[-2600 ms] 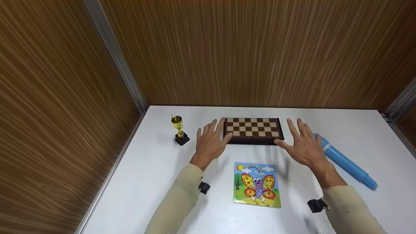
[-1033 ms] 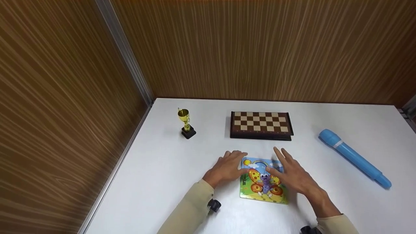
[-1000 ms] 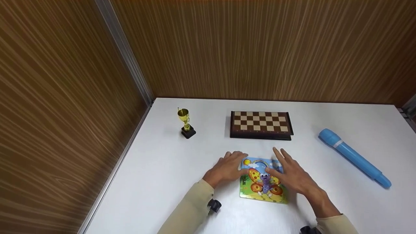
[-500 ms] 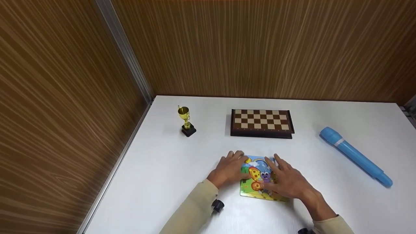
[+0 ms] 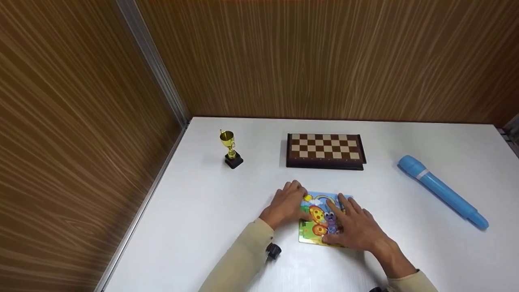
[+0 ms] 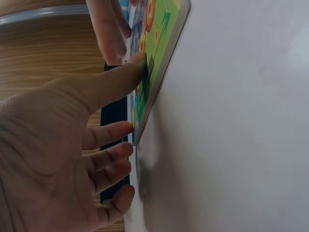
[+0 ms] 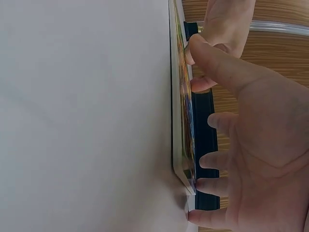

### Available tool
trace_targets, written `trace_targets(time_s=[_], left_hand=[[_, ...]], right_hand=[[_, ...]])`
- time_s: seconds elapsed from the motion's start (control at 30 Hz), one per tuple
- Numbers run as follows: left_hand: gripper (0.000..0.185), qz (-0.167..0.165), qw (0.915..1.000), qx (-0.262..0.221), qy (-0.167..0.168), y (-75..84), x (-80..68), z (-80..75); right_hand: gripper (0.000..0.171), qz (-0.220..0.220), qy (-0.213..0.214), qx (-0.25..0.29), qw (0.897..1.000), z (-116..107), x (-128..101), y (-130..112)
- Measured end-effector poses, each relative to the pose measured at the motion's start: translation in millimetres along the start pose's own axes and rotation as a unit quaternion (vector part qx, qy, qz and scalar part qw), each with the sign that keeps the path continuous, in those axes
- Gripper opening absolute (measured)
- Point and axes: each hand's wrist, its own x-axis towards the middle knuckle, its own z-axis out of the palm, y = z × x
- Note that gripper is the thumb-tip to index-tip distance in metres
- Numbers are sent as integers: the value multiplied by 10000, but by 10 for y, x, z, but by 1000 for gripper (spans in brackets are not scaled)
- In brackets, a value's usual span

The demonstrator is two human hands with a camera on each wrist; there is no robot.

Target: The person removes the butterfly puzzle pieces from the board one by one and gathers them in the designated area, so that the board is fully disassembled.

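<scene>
A thin square picture puzzle (image 5: 317, 215) with a butterfly, sun and rainbow lies flat on the white table, partly hidden by both hands. At its left side is my left hand (image 5: 285, 206). In the left wrist view the thumb of that hand reaches over the edge of the puzzle (image 6: 164, 38), and the index fingertip is at a corner. My right hand (image 5: 359, 229) spreads over the puzzle's right part, covering much of one butterfly wing. From the right wrist, its thumb extends above the puzzle (image 7: 185, 130), and its other fingertips come down around the far corner.
Behind the puzzle lies a folded chessboard box (image 5: 325, 150). A small gold trophy cup (image 5: 229, 144) on a black base stands at the back left. To the right, a blue plastic microphone-shaped tube (image 5: 444, 192) lies slantwise. Wood-grain panels (image 5: 284, 61) border the white table (image 5: 194, 227).
Both hands have come back from beside the chessboard box to the puzzle. Over the last second the right hand has lowered onto its right part, and the left fingers have drawn in at its left edge.
</scene>
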Motion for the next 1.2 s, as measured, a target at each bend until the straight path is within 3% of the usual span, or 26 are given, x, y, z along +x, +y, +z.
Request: trace_targets(time_s=[0.53, 0.8, 1.03, 1.2], left_hand=[[69, -256, 9984, -139, -489, 26, 115, -48], [70, -172, 9984, -281, -458, -3, 129, -56], [69, -244, 9979, -249, -550, 2, 146, -52], [71, -224, 9978, -159, -596, 5, 158, -45]], right_hand=[[97, 132, -101, -208, 9996, -10, -92, 21], [94, 157, -100, -379, 9991, -16, -59, -54], [91, -228, -262, -368, 9987, 44, -33, -141], [81, -438, -244, -508, 9974, 77, -37, -150]])
